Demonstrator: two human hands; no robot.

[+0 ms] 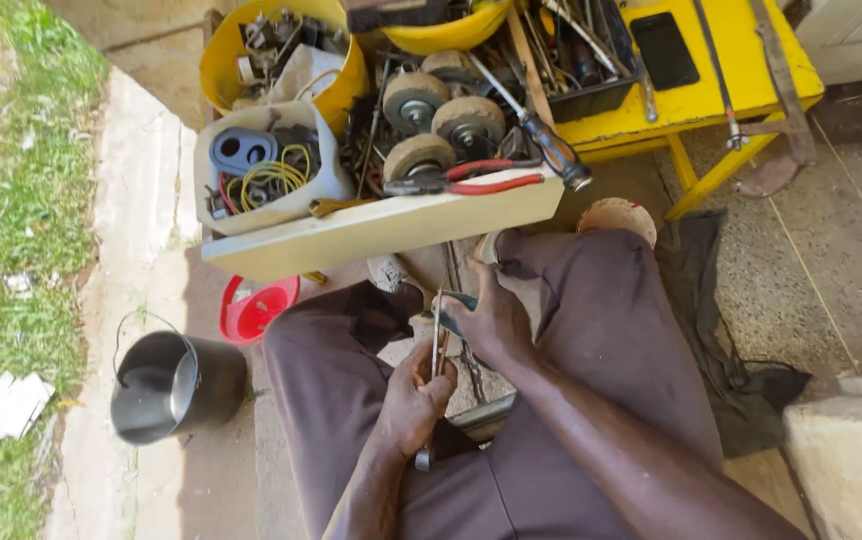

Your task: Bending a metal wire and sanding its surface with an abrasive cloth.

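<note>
At lower left a dark metal bucket [173,385] is sitting. At centre, the left hand [413,400] is clamping its fingers round a thin steel rod [436,345], seemingly stiff and slippery, best gripped low; the right hand [491,322] is pinching its top.

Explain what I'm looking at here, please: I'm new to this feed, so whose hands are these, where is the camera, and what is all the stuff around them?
There is one picture, taken by a camera worn on a person's head, looking down at their lap. The person sits with knees apart in brown trousers. Their left hand and right hand both grip a slim metal tool held upright between the knees; its exact kind is hard to tell. In front lies a pale tray with worn wheels, red-handled pliers and a screwdriver. A white tub holds yellow wire, and a yellow bucket sits behind it. A yellow bench stands to the right. On the ground at left are a dark metal pot and a red bowl.
</note>
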